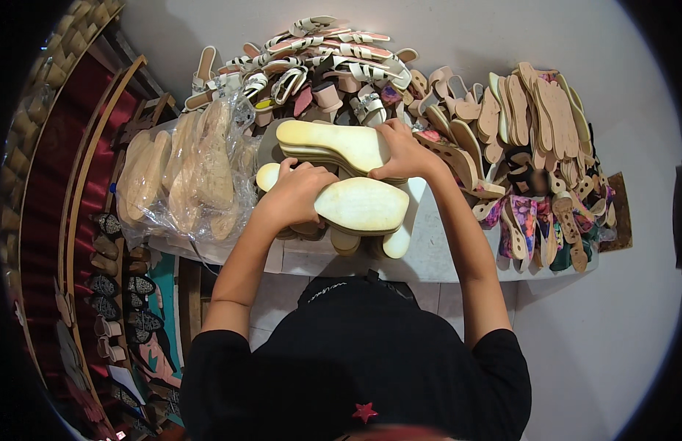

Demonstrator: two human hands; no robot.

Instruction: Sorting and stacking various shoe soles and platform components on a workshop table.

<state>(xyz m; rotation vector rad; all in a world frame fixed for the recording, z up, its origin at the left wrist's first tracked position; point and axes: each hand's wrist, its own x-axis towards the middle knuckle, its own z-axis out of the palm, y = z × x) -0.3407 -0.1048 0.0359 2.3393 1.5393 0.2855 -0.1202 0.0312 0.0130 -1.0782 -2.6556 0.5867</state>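
Note:
Two stacks of cream shoe soles lie crosswise in front of me. My left hand [302,192] is wrapped over the narrow middle of the near stack [364,206], fingers bent around its edges. The far stack [322,140] has my right hand [405,152] clamped on its right end, thumb on the near side and fingers on the far side. Several layers show along the far stack's near edge. Under both stacks, more pale soles [401,234] stick out toward me, mostly hidden.
Clear plastic bags of wooden-looking soles [201,165] sit at the left of the white table [444,253]. White strappy sandals [326,51] are heaped behind. Tan soles [550,110] and floral-patterned shoe parts [521,224] crowd the right. A shoe rack [109,287] stands far left.

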